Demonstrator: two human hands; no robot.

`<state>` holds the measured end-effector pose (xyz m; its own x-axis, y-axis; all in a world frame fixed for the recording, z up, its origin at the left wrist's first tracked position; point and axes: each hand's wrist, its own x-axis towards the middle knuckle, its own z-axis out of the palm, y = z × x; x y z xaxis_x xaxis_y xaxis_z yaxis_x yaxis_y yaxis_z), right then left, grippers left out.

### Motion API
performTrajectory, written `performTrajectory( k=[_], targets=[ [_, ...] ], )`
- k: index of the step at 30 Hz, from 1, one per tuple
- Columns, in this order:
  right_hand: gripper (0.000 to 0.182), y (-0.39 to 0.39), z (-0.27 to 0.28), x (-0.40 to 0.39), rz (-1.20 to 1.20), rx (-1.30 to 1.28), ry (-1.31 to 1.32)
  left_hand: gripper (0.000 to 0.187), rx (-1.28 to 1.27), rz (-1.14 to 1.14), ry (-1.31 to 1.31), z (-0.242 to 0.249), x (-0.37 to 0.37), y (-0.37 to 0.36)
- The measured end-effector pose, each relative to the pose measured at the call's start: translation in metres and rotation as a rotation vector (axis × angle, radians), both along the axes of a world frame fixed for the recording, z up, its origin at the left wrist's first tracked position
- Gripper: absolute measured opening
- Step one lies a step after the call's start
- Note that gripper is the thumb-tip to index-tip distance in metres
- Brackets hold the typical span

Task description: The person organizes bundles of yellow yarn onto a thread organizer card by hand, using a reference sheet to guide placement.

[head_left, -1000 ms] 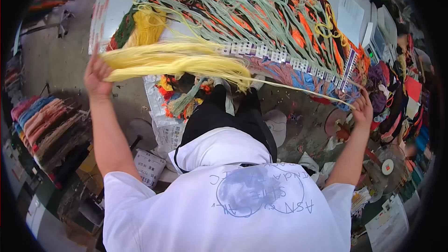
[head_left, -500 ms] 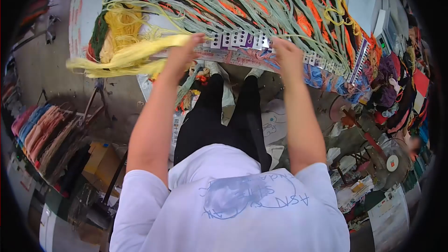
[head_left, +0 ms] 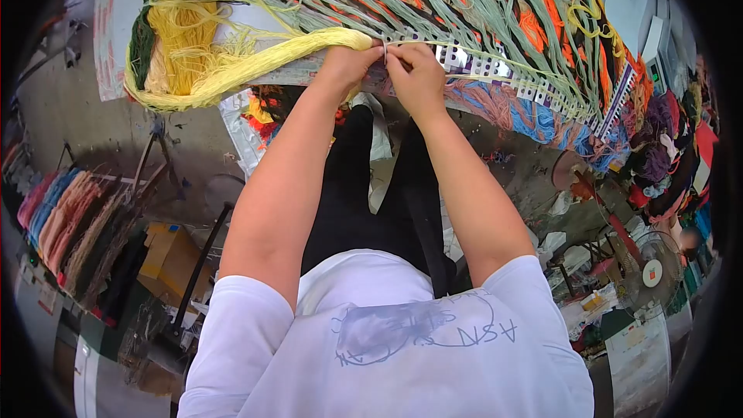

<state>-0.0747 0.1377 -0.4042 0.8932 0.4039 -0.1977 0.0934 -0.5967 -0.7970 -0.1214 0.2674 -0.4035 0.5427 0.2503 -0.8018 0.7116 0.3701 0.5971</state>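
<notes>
My left hand (head_left: 350, 64) is closed around one end of a yellow thread hank (head_left: 255, 63), which trails left along the table's front edge and loops back. Close beside it, my right hand (head_left: 418, 81) is pinched, its fingertips almost meeting the left ones. A thin whitish piece shows between the fingertips, too small to name. From the right hand, a row of white and purple punched-hole thread cards (head_left: 484, 68) runs along the edge, with pale yellow strands lying over it. Grey-green thread bundles (head_left: 457, 0) spread behind the cards, mixed with orange and black ones.
Yellow thread (head_left: 183, 35) lies heaped at the table's left end. Blue and pink threads (head_left: 534, 120) hang below the front edge at right. A rack of coloured hanks (head_left: 73, 217) stands at lower left, by a cardboard box (head_left: 172, 263). A fan (head_left: 652, 271) is at lower right.
My hands have come together from apart, the right moving left to meet the left hand. The yellow hank has been drawn rightward with the left hand. The view has shifted slightly.
</notes>
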Motion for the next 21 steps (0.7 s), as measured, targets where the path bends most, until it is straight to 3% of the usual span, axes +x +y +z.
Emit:
performTrajectory(
  k=[3, 4, 6, 7, 8, 11, 13, 15, 17, 19, 21],
  targets=[
    [0.014, -0.006, 0.002, -0.003, 0.02, 0.157, 0.028, 0.017, 0.149, -0.045, -0.103, -0.009, 0.0, 0.0],
    [0.014, -0.007, 0.004, -0.001, 0.02, 0.158, 0.02, 0.02, 0.319, -0.106, -0.17, -0.011, 0.001, 0.0],
    [0.022, -0.008, 0.012, 0.004, 0.025, 0.05, 0.108, 0.021, 0.251, 0.07, 0.0, -0.005, 0.0, -0.002],
    [0.028, -0.008, 0.019, 0.009, 0.11, -0.112, -0.011, 0.02, 0.268, 0.097, -0.032, -0.008, -0.005, 0.007],
    [0.028, -0.011, 0.022, 0.013, 0.108, -0.113, -0.009, 0.019, 0.226, 0.238, -0.061, -0.005, -0.01, 0.016],
    [0.022, -0.015, 0.026, 0.024, 0.242, -0.485, -0.234, 0.017, -0.001, 0.668, -0.252, 0.019, -0.024, 0.043],
    [0.021, -0.015, 0.027, 0.027, 0.294, -0.511, -0.275, 0.018, -0.103, 0.628, -0.31, 0.022, -0.038, 0.058],
    [0.021, -0.016, 0.026, 0.03, 0.347, -0.541, -0.317, 0.021, -0.544, 0.605, -0.517, 0.024, -0.047, 0.061],
    [0.017, -0.017, 0.027, 0.034, 0.375, -0.236, -0.654, 0.024, -0.466, 0.424, -0.472, 0.047, -0.034, 0.05],
    [0.016, -0.011, 0.039, 0.031, 0.372, -0.136, -0.553, 0.033, -0.423, 0.261, -0.513, 0.045, -0.017, 0.033],
    [0.016, -0.004, 0.051, 0.028, 0.365, -0.039, -0.446, 0.023, -0.34, 0.026, -0.447, 0.033, -0.001, 0.019]
  ],
)
